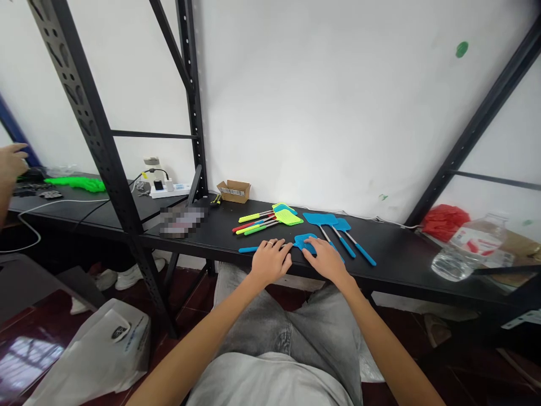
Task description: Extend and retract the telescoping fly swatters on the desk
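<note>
A blue fly swatter (305,242) lies crosswise near the front edge of the black table, its handle pointing left. My left hand (271,260) rests over its shaft, fingers spread and slightly bent. On the right part of its blue head lie the fingers of my right hand (327,259), spread apart. Behind my left hand is a pile of swatters with yellow, red and green handles, topped by a yellow-green head (289,217). Several more blue swatters (319,219) fan out behind my right hand, their handles pointing toward the front right.
An open cardboard box (234,192) stands by the wall. At the right are a red plastic bag (444,223) and a large clear bottle (469,248). A black shelf post (91,113) rises at left, with a power strip (171,190) behind. Another person's hand (12,162) shows far left.
</note>
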A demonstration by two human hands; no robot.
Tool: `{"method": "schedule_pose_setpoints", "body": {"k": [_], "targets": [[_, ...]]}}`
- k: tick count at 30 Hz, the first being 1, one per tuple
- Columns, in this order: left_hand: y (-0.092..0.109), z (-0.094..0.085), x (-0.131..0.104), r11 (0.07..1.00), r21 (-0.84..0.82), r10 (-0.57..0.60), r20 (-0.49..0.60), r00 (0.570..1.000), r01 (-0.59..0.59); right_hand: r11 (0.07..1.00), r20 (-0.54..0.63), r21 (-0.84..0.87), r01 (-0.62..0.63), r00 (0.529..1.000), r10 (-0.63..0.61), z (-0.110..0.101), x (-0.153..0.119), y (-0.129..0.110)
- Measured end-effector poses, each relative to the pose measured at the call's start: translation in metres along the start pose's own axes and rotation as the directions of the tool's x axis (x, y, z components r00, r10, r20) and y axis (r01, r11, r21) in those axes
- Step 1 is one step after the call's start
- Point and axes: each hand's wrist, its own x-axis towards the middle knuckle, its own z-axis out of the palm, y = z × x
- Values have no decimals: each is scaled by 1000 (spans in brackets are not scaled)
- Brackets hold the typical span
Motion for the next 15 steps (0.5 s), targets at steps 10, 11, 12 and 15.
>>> {"method": "schedule_pose_setpoints", "body": {"k": [10,11,12,15], "targets": [[0,0,-1,1000,-5,6,-9,1000,-6,1000,-10,7,3,1000,-3,0,0,0],[0,0,-1,1000,-1,7,-6,1000,-7,1000,-12,10,6,1000,-6,-1,0,-1],[0,0,-1,1000,1,7,-4,1000,-7,1000,-15,13,9,1000,-9,-2,0,-2],[0,0,0,1000,0,5,-2,1000,-5,1000,-15,16,14,1000,-14,-4,-1,-3]]}}
